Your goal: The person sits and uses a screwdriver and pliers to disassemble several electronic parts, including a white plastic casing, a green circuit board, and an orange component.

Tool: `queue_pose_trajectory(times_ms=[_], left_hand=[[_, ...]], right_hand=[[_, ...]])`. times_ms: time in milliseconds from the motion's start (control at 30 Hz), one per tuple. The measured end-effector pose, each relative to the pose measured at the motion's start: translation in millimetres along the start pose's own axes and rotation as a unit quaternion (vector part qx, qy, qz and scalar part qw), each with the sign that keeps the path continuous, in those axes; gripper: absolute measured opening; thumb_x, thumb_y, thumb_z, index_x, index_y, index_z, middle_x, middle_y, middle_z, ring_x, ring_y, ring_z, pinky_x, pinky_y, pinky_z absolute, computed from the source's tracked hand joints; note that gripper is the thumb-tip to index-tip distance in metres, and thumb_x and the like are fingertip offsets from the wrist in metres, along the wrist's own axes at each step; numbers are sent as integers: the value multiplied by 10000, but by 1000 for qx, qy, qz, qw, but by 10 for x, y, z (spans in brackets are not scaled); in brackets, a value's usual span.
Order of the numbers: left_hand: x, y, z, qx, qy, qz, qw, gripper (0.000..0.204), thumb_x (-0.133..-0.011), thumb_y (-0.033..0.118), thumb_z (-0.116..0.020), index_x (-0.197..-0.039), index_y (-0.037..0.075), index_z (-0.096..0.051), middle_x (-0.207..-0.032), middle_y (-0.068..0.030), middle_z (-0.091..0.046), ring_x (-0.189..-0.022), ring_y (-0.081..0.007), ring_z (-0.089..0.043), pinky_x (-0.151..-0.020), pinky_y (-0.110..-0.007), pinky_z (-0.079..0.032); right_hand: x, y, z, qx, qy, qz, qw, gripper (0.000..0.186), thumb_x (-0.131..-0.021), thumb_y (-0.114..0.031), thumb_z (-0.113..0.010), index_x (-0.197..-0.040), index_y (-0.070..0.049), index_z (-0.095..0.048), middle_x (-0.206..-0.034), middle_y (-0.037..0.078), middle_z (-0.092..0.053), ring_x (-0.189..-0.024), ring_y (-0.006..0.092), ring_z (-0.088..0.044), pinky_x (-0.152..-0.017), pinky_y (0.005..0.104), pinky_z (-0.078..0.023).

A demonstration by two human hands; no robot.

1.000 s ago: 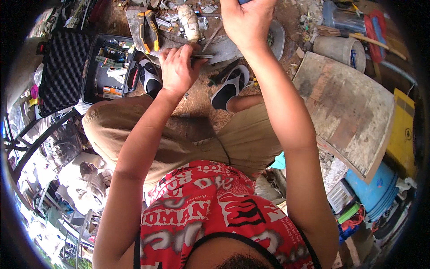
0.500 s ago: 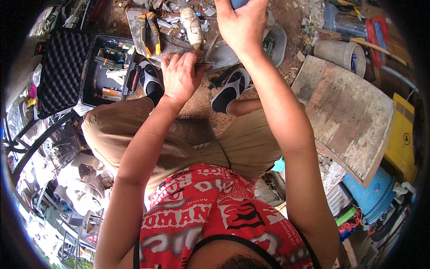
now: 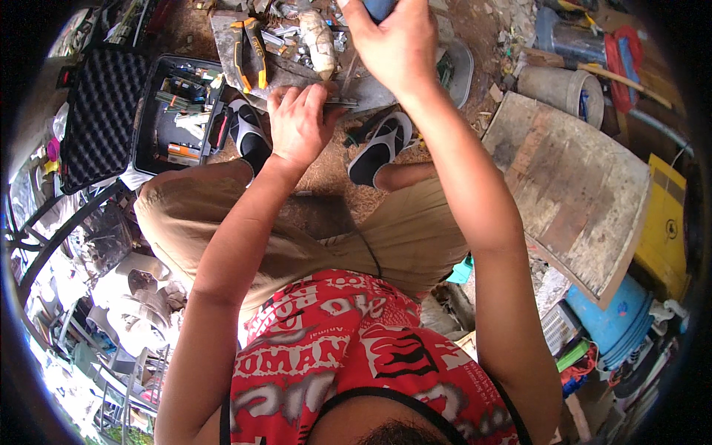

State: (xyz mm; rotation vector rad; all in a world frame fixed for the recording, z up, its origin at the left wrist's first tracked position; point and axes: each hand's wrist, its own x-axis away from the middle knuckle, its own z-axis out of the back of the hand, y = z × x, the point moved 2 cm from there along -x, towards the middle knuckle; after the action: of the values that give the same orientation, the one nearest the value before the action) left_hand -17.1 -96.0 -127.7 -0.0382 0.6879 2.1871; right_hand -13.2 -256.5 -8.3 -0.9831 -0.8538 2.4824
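My left hand (image 3: 300,126) is closed, its fingers pressing a small, thin metal piece (image 3: 343,102) down at the near edge of a grey board (image 3: 374,98). My right hand (image 3: 397,52) is wrapped round the blue handle (image 3: 379,8) of a tool at the top edge of the view. A thin shaft (image 3: 349,73) slants from beside that hand toward the metal piece; whether it belongs to the blue-handled tool I cannot tell. On the board lie pliers (image 3: 249,55) with yellow-and-black handles and a pale, wrapped object (image 3: 317,46) with a tapered end. Small metal scraps (image 3: 282,38) are scattered behind.
At left an open black case (image 3: 144,141) with a foam-lined lid (image 3: 102,119) holds several small parts. A clear plastic tub (image 3: 466,70) stands right of the board. Farther right are a worn wooden panel (image 3: 571,193), a whitish bucket (image 3: 552,93) and a blue bucket (image 3: 608,319).
My right hand has shifted a little left and nearer to me, with the blue handle still in it. My left hand stays in place on the metal piece.
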Motion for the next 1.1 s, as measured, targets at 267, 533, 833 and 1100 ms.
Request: queue_pose_trajectory(times_ms=[267, 533, 833, 1100], left_hand=[[-6, 4, 7, 12, 13, -4, 1000, 379, -728, 356, -746, -1027, 163, -615, -818, 25, -615, -824, -234, -573, -847, -417, -363], [-14, -5, 0, 0, -7, 1, 1000, 364, -736, 352, -739, -1022, 163, -616, -831, 23, -616, -838, -236, -576, -853, -423, -359], [-80, 45, 63, -34, -25, -2, 999, 334, -753, 357, -708, -1003, 162, -604, -849, -7, -651, -836, -217, -591, -851, -414, -353], [-132, 63, -1, 4, -22, 26, 999, 349, -755, 418, -699, -960, 143, -634, -877, -14, -658, -868, -229, -593, -848, -452, -336]], right_hand=[[-53, 260, 279, -432, -92, -127, 888, 552, -831, 19, -537, -1337, -64, -333, -946, 87, -552, -806, 155, -565, -701, 286, -483], [169, 66, 65, -468, -72, -67, 878, 196, -956, -136, -543, -1120, -80, -453, -858, -8, -491, -717, 70, -490, -655, 222, -418], [65, -83, -16, -484, -115, -121, 859, 230, -994, -126, -475, -1201, -81, -384, -811, 13, -501, -641, 76, -485, -558, 218, -424], [31, -213, 52, -489, -144, -154, 846, 305, -997, -130, -469, -1269, -67, -345, -804, 24, -496, -628, 89, -485, -537, 228, -426]])
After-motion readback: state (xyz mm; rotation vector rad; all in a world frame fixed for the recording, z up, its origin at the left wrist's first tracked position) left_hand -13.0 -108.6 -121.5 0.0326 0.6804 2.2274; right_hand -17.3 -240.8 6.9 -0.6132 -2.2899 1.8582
